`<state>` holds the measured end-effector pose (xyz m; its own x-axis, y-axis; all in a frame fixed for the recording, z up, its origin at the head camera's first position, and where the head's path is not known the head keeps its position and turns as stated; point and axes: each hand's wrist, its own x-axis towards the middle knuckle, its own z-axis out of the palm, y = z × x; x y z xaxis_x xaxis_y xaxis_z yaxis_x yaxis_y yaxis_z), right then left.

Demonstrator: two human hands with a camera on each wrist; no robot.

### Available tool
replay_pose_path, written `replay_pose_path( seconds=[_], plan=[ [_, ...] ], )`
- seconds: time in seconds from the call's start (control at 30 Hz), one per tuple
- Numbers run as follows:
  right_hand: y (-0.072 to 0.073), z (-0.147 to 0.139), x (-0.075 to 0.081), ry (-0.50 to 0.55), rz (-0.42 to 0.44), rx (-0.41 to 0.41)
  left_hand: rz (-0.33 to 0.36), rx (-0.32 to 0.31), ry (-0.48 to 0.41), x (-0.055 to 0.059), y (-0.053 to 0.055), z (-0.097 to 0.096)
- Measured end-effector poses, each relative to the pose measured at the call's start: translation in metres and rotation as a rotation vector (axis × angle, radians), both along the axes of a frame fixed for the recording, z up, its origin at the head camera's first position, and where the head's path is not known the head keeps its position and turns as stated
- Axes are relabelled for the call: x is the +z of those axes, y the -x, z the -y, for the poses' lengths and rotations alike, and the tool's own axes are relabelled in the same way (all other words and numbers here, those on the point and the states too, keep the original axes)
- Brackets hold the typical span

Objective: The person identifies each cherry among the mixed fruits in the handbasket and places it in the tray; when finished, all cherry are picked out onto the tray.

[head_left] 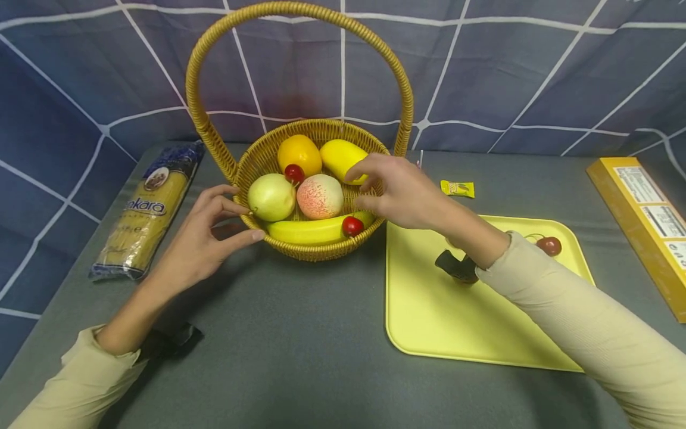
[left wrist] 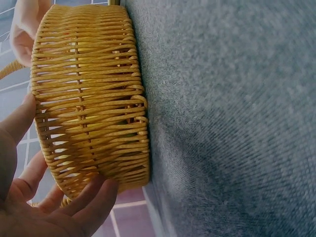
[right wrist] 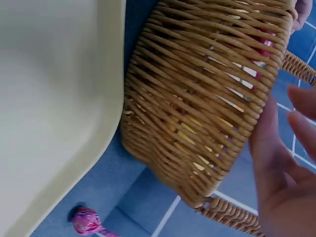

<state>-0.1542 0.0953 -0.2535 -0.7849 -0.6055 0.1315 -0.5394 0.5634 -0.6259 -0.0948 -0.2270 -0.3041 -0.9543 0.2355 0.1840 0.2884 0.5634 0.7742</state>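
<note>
With its fingers spread and only slightly bent, the left hand (head_left: 206, 235) touches the wicker basket (head_left: 313, 253) from 7 to 9 o'clock, thumb at the rim and the other fingertips along the outer wall; it does not clasp it. The right hand (head_left: 399, 190) hangs over the rim at 3 o'clock, its fingers loosely curved and parted from the thumb, with nothing visible between them; whether it touches the rim I cannot tell.

Just beside those right fingertips, at 1 o'clock in the basket, lies a yellow fruit (head_left: 340, 158). A peach (head_left: 320, 196) sits at the centre, an orange (head_left: 299, 156) at 11 and a green fruit (head_left: 271, 196) at 9. A banana (head_left: 311, 232) curves along 6 o'clock towards 4, a red cherry (head_left: 352, 226) against it at 5; another cherry (head_left: 293, 173) rests amid the orange, green fruit and peach. The tall handle (head_left: 292, 8) arches over 12.

Outside, a pasta packet (head_left: 147, 211) lies at 9 o'clock from the basket. A yellow sweet (head_left: 457, 189) lies at 3, and the yellow tray (head_left: 455, 333) at 4, a dark red cherry (head_left: 549, 245) on it. Farther out at 3 is a long orange box (head_left: 638, 232). The right wrist view shows a pink lollipop (right wrist: 87, 220) near the tray.
</note>
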Motion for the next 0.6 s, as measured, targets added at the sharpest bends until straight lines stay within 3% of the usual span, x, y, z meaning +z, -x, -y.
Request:
replay_pose_path(
  seconds=[0.27,0.43,0.6],
  plan=[
    [0.006,0.003,0.002,-0.131,0.116,0.137,-0.002,0.000,0.000,0.000,-0.001,0.001],
    [0.006,0.009,0.000,-0.256,0.086,0.242,0.000,0.001,-0.003,-0.001,-0.001,0.001],
    [0.007,0.009,-0.004,-0.261,0.049,0.317,-0.001,-0.002,-0.006,0.000,-0.001,0.000]
  ],
)
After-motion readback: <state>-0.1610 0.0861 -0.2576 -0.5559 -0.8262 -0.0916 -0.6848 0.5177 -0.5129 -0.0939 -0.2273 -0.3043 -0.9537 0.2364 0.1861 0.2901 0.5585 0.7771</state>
